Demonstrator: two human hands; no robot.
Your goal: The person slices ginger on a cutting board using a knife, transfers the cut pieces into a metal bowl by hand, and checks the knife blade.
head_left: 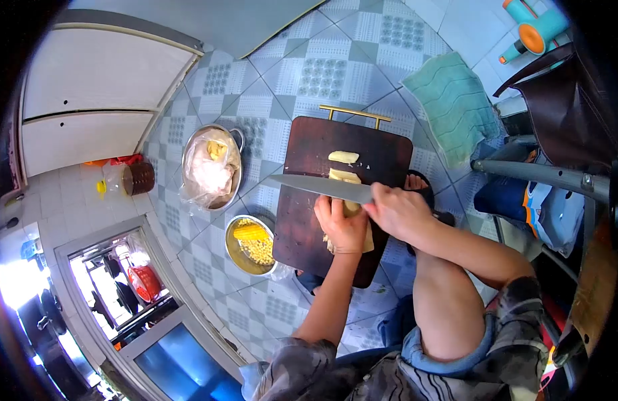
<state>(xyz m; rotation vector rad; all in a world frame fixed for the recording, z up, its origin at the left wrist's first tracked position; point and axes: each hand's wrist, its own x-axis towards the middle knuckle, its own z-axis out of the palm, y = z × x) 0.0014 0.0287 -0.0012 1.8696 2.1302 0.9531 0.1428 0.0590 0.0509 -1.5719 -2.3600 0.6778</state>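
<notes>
Patterned grey-and-black cloth of my shirt [389,377] fills the bottom edge, with my bare leg [446,311] bent beside it. Beyond and below spreads a floor [282,87] of tiles in blue, grey and white. Before me lies a dark wooden board [309,227], a gold handle [356,113] at its far end. Right of the board's far end, a green towel [449,100] is spread out. To the left sits a metal basin [219,202] with a clear plastic bag [207,170] in it. Nearer, just beside the board, a metal bowl [234,250] holds loose yellow corn [259,252].

Across the board runs a broad knife [329,187], its tip pointing left. My right grip [399,210] is closed around its handle. My left grip [342,226] is curled onto pale food [352,208] at the middle of the board, fingers close to the blade. Whether the edge has cut in, I cannot tell. One pale slice [343,157] lies apart, towards the handle end, with tiny crumbs [368,166] near it.
</notes>
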